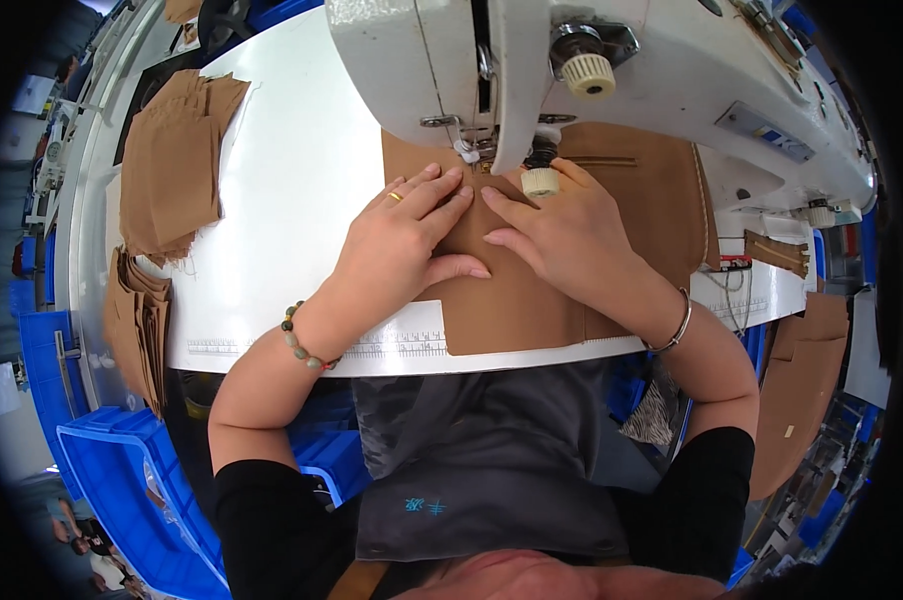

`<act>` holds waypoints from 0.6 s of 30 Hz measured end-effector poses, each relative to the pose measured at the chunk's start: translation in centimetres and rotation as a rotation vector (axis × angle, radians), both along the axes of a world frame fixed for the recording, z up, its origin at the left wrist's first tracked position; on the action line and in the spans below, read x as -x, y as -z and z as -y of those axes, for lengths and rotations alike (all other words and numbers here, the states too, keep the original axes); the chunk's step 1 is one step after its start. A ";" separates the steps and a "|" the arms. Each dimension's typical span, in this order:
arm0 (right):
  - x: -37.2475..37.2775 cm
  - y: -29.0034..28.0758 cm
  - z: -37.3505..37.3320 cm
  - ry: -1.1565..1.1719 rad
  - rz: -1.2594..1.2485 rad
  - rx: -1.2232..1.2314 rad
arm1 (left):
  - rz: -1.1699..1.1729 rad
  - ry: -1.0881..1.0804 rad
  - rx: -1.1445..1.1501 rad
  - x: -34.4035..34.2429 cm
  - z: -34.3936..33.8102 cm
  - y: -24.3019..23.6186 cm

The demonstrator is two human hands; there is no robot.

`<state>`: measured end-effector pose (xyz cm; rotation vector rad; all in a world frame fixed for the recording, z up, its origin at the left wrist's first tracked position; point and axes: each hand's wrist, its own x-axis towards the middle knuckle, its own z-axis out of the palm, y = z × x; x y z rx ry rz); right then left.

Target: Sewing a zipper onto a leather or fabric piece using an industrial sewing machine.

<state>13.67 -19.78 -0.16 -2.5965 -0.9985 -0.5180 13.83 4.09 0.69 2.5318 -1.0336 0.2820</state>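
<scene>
A brown fabric panel (532,300) lies on the white sewing table, partly beneath the head of a sewing machine (422,70). My left hand (407,230) rests flat on the panel's left part, fingers stretched toward the presser foot (484,155) and thumb pointing right. On the right, my right hand (562,220) lies on the same fabric with its fingers spread and thumb pointing left. Both sets of fingertips are just in front of the needle area. A cream knob (541,182) covers part of the right fingers. Stitched lines show on the fabric at the right.
Brown fabric pieces (177,150) are stacked at the table's left, with more folded pieces (140,320) hanging over the edge. A ruler strip (392,343) runs along the front edge. Blue bins (137,490) stand below left. Another brown panel (802,390) hangs at the right.
</scene>
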 end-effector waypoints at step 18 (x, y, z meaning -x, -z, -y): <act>-0.8 0.6 -0.3 0.045 0.048 0.011 | 0.029 -0.013 -0.067 -1.0 0.3 0.0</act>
